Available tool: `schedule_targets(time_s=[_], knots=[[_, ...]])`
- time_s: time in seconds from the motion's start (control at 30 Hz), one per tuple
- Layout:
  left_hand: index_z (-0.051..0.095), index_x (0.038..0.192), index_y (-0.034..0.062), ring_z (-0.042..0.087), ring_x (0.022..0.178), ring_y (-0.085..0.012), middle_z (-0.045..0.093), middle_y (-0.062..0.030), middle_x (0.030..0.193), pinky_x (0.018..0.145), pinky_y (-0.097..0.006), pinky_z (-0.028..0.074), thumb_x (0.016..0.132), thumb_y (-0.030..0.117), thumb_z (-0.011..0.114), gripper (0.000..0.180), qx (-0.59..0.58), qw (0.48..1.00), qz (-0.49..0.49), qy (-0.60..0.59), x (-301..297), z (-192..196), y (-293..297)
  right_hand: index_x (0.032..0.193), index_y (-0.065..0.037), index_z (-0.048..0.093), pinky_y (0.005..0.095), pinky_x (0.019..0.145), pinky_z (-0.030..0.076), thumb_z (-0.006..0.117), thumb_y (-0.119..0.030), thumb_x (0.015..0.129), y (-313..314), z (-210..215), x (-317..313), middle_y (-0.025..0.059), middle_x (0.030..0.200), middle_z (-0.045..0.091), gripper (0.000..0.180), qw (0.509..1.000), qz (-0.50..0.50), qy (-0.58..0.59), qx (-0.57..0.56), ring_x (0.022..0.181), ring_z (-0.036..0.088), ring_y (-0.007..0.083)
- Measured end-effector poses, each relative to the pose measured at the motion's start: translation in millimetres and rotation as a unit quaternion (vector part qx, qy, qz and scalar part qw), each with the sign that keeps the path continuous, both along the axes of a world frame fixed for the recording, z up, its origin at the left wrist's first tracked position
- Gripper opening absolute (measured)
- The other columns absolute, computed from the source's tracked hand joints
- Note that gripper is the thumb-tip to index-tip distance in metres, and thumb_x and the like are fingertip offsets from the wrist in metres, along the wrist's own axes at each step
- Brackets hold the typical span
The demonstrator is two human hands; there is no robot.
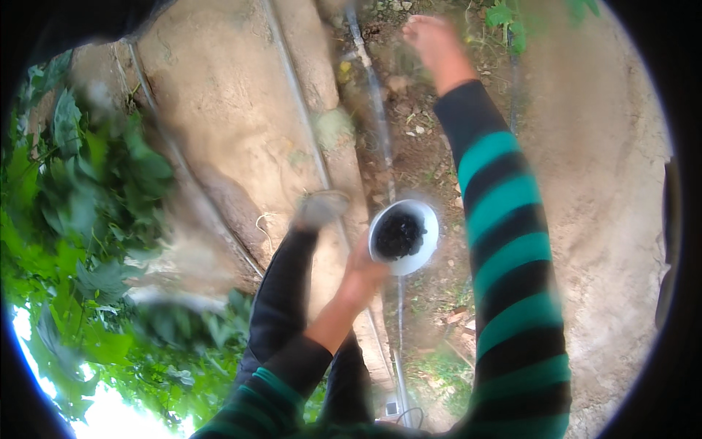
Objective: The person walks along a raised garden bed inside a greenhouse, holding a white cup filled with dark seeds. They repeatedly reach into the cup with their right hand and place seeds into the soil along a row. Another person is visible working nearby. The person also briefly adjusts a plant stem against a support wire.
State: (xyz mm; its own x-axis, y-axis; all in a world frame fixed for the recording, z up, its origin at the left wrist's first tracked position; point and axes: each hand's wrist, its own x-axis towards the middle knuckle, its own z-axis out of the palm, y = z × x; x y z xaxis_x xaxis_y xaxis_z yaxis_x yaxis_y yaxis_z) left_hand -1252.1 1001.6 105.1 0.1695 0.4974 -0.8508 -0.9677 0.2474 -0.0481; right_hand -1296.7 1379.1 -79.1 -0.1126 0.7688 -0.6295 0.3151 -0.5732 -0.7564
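My left hand (pixel 360 276) grips a white bowl (pixel 425 250) by its near left side. Inside the bowl lies a heap of small black pieces (pixel 398 235), too blurred to name. Far ahead, my right hand (pixel 437 45) reaches out over the soil strip (pixel 418 121), to the right of a dark pipe (pixel 376 95). Its fingers are drawn together, and whatever may be between them is too small to make out. The right arm, in a green and black striped sleeve, stretches up along the bowl's right side.
Dense leafy plants (pixel 80 219) fill the left side. Thin pipes (pixel 296 95) run lengthwise over the pale ground (pixel 212 88). My shoe (pixel 320 210) stands beside one pipe. Green leaves (pixel 504 18) hang at the far right, and bare earth (pixel 603 219) lies right of my arm.
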Motion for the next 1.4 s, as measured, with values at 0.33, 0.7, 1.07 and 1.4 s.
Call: schedule_targets(time_s=[0.33,0.7,1.07,1.4], knots=[[0.048,0.120,0.0024,0.056,0.097,-0.0181,0.056,-0.0084,0.108,0.080,-0.030,0.047,0.066,-0.006,0.051,0.055,-0.031,0.996,0.077,0.041,-12,-12,-9,0.088,-0.001,0.059,0.0310,0.073,0.050,0.036,-0.031,0.100,-161,182,49,0.0086,0.086,0.060,0.039,0.952,0.183,0.244,-0.024,0.077,0.054,0.0175],[0.048,0.121,-0.0004,0.058,0.099,-0.0218,0.057,-0.0080,0.112,0.081,-0.035,0.050,0.066,0.004,0.057,0.057,0.085,0.991,0.082,0.060,-5,-2,-39,0.125,-0.003,0.053,0.0467,0.111,0.020,0.025,-0.049,0.098,-287,274,137,0.0193,0.137,0.045,0.060,0.910,0.362,0.125,0.161,0.134,0.034,0.0312],[0.045,0.125,0.0008,0.055,0.106,-0.0235,0.056,-0.0090,0.116,0.089,-0.035,0.047,0.064,0.004,0.055,0.062,0.130,0.987,0.074,0.057,4,-1,-60,0.136,0.012,0.028,0.0421,0.112,0.023,0.044,-0.018,0.098,-348,247,141,0.0248,0.142,0.034,0.051,0.977,0.110,0.169,0.074,0.133,0.033,0.0316],[0.045,0.126,0.0015,0.053,0.111,-0.0262,0.055,-0.0104,0.120,0.095,-0.039,0.045,0.064,0.004,0.057,0.063,0.115,0.987,0.107,0.012,0,-5,-66,0.113,0.001,0.059,0.0337,0.092,0.049,0.053,0.011,0.084,-355,234,127,0.0158,0.119,0.060,0.032,0.970,0.138,-0.017,0.199,0.110,0.059,0.0242]])
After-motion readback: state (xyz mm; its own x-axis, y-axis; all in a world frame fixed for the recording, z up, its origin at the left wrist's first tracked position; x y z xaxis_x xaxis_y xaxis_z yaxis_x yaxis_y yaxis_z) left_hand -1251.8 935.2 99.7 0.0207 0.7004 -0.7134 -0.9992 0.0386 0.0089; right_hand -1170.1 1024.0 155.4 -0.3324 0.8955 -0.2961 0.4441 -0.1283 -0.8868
